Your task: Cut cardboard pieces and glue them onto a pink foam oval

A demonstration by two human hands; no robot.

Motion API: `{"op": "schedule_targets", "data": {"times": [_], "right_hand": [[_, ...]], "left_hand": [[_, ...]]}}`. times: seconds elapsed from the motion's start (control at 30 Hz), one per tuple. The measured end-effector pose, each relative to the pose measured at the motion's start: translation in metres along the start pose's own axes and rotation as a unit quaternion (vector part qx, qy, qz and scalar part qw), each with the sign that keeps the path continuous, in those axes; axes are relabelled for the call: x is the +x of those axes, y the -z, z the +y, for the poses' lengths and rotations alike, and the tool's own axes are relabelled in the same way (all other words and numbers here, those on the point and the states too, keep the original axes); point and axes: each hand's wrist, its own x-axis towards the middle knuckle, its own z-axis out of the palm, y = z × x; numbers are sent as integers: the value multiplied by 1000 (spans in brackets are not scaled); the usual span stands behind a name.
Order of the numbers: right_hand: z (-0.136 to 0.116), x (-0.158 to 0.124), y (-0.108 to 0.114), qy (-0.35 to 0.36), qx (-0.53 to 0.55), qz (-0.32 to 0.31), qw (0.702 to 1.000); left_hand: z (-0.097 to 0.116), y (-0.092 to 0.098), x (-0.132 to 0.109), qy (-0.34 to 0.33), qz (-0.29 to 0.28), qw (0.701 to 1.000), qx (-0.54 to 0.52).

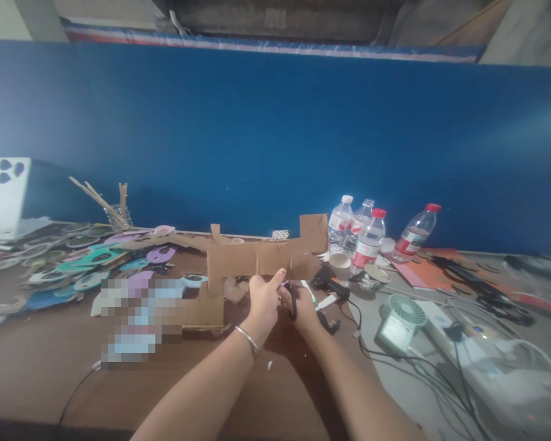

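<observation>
A piece of brown cardboard [232,262], cut in an irregular shape with tabs, is held up in front of me. My left hand [264,303], with a silver bangle at the wrist, grips its lower edge; the thumb points up across it and the other fingers are partly hidden. Close beside it, my right hand [303,306] is closed around scissors [294,301] with a black handle loop. Their blades meet the cardboard near its lower middle, where a slit line runs upward. Another cardboard piece [202,311] lies below on the brown table [202,380].
Coloured cut-out shapes [92,257] pile up at left. Several plastic bottles [370,239] stand at back right, near a paper cup [340,263] and a black glue gun [330,282]. A small fan [401,321], power strip [445,331] and cables lie at right. A blue partition [266,135] rises behind.
</observation>
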Motion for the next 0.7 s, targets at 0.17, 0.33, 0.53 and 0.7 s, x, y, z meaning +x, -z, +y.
{"op": "schedule_targets", "data": {"times": [0.17,0.33,0.53,0.7], "right_hand": [[-3,1,1,39,34,4,999],[2,1,-1,-17,19,4,1000],[-2,1,0,-56,2,9,998],[1,1,-3,-75,24,22,997]], "left_hand": [[-5,0,-1,-13,-6,1000,1],[-6,2,4,-16,-7,1000,-7],[-6,1,6,-14,9,1000,-14],[-2,-1,2,-12,-9,1000,-15]]}}
